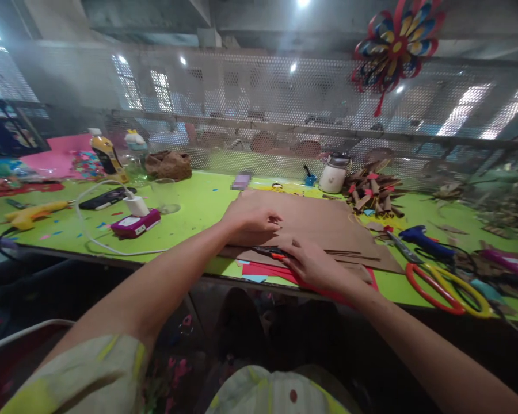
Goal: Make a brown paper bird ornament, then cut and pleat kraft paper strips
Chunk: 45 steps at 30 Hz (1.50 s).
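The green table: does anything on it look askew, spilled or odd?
The brown sheets in the middle look askew: a lower one juts out at the right. Coloured scraps lie scattered at the left, which looks untidy.

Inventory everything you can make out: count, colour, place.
Tabletop: 1, green, centre
Paper sheets: several, brown, centre
Hand tool: 1, black-orange, sheets' near edge
Scissors: 1, red-yellow, right
Glue gun: 1, yellow, left
Likely glue gun: 1, blue, right
Phone: 1, black, left
Power block: 1, purple, left
Cup: 1, clear, left
Bottle: 1, yellow, back left
Jar: 1, white, behind sheets
Paper rolls: many, brown, back right
Mesh screen: 1, grey, behind
Hanging flower: 1, multicoloured, upper right
Left hand: 1, on sheets
Right hand: 1, on tool
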Each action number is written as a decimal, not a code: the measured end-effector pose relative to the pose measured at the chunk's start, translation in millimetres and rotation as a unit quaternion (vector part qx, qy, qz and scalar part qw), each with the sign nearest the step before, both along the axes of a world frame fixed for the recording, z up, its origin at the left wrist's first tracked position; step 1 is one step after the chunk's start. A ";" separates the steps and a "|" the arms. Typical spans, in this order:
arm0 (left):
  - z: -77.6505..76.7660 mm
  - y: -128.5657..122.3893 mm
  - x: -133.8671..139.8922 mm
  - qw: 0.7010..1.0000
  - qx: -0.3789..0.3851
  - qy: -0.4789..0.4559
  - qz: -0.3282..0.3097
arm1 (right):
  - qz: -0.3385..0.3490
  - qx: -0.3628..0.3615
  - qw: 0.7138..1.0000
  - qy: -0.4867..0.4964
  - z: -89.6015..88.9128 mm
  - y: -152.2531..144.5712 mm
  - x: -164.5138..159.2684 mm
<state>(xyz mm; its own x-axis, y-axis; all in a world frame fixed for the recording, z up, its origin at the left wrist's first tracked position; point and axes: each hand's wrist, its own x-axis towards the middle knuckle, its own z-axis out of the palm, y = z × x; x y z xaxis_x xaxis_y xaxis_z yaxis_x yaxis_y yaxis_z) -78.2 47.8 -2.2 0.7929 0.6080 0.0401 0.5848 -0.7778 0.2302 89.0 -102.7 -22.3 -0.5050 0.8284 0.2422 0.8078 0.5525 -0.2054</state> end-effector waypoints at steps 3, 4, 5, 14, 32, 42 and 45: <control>15.6 4.5 -26.4 0.998 0.036 0.040 0.027 | -0.017 0.006 1.000 -0.006 -1.7 -1.0 -0.3; 18.9 5.4 -35.6 0.997 0.044 0.059 0.019 | -0.021 0.008 1.000 -0.007 -2.5 -1.1 -0.4; 21.1 5.7 -43.9 0.996 0.039 0.082 0.015 | -0.023 0.010 1.000 -0.008 -3.2 -1.2 -0.4; 18.4 -10.8 -57.1 0.985 0.012 0.172 0.009 | -0.025 0.015 0.999 -0.025 -6.1 -0.7 -0.7; 14.4 -14.9 -58.8 0.989 -0.016 0.149 0.015 | 0.007 0.008 1.000 -0.025 -6.8 0.3 0.2; 16.0 -15.4 -57.9 0.989 -0.018 0.144 0.008 | 0.008 0.012 1.000 -0.021 -7.9 7.4 -15.8; 16.8 -16.4 -57.7 0.988 -0.016 0.150 0.012 | 0.013 0.012 1.000 -0.016 -9.4 9.3 -18.0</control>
<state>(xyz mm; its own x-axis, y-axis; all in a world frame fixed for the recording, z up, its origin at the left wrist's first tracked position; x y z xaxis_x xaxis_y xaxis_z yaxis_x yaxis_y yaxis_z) -135.9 31.5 14.6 0.7511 0.6244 -0.2146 0.6492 -0.7575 0.0682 71.0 -93.4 -31.7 -0.5341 0.8092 0.2450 0.7992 0.5777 -0.1659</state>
